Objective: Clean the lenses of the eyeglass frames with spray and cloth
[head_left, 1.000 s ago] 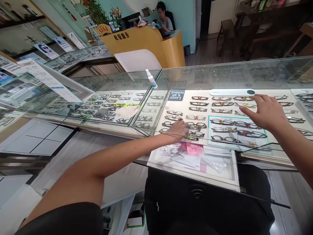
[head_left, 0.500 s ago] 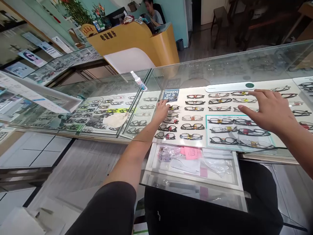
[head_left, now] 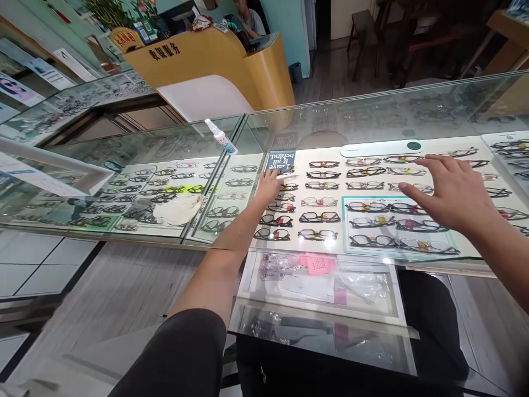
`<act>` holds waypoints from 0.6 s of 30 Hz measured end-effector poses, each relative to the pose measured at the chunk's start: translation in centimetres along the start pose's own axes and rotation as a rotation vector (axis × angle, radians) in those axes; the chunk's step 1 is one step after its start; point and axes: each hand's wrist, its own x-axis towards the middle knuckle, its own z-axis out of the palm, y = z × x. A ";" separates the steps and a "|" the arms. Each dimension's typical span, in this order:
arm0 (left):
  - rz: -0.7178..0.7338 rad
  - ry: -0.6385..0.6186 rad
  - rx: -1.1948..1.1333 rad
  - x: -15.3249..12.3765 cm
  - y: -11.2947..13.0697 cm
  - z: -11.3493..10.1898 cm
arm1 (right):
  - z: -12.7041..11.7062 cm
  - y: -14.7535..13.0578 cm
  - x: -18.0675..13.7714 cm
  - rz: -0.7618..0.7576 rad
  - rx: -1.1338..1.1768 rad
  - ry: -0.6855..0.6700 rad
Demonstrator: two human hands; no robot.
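My left hand (head_left: 269,186) reaches forward over the glass display counter (head_left: 297,122), fingers forward and thumb apart, near a blue printed card (head_left: 281,160). I see nothing in its grasp. On the right, my right hand (head_left: 452,190) is spread above the counter top, thumb pointing left, holding nothing. Beneath the glass lie rows of eyeglasses (head_left: 319,217), many with small coloured tags on the lenses. Some of them sit on a teal-bordered panel (head_left: 345,226) left of my right hand. Whether either palm touches the glass, I cannot tell.
A white spray bottle (head_left: 221,137) stands on the counter beyond my left hand. Below the counter edge, a drawer (head_left: 400,295) is pulled out, with plastic bags and a pink slip (head_left: 318,264). A cream cloth (head_left: 178,210) lies left. Someone (head_left: 253,22) sits behind the yellow desk (head_left: 206,60).
The whole view has shifted slightly, so the counter and bottle appear further left. Both hands keep nearly the same pose over the counter.
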 end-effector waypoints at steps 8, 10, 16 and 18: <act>-0.001 -0.020 -0.002 0.3 -0.8 0.3 | -0.2 -0.2 -0.1 0.015 -0.005 0.005; 0.001 -0.020 -0.006 0.3 -1.0 0.3 | -0.2 -0.2 -0.1 0.018 -0.009 0.007; 0.012 -0.021 -0.033 0.2 -0.9 -0.3 | 0.0 0.0 0.0 0.012 0.000 0.008; 0.003 -0.011 -0.051 0.2 -0.6 -0.8 | 0.1 0.0 -0.1 0.010 0.001 0.014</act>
